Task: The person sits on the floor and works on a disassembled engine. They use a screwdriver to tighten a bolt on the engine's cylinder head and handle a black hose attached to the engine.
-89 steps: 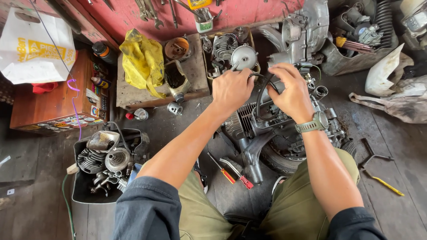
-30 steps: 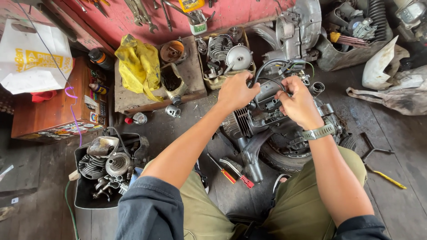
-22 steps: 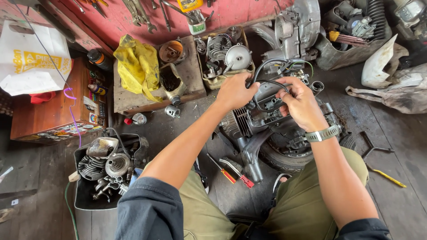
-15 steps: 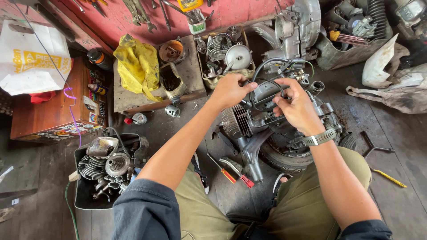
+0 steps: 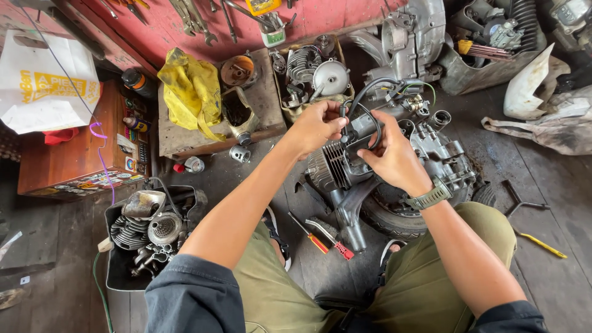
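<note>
Both hands meet over the engine (image 5: pixel 394 163), which lies on the floor (image 5: pixel 259 179) between the person's knees. Left hand (image 5: pixel 317 126) is closed, fingertips pinching the black cable (image 5: pixel 361 102) where it loops above the finned cylinder (image 5: pixel 330 166). Right hand (image 5: pixel 391 157), a watch (image 5: pixel 431 196) on its wrist, curls round the same cable and the part beneath it; its grip is partly hidden. Judging from the scene, the work is midway: the engine is out of any frame and partly stripped, its wiring loose, and cable and fittings are not yet settled. Beyond the hands stands a second casing (image 5: pixel 410 37). Left of the left hand, a wooden block (image 5: pixel 185 139) carries a yellow rag (image 5: pixel 191 89) and a tray of parts (image 5: pixel 311 74). Below the left forearm sits a black bin (image 5: pixel 132 246) of cylinders. Between the knees, beneath the hands, lie two red-handled screwdrivers (image 5: pixel 327 237). Right of the right hand, a yellow-handled tool (image 5: pixel 542 245) lies on the floor.
</note>
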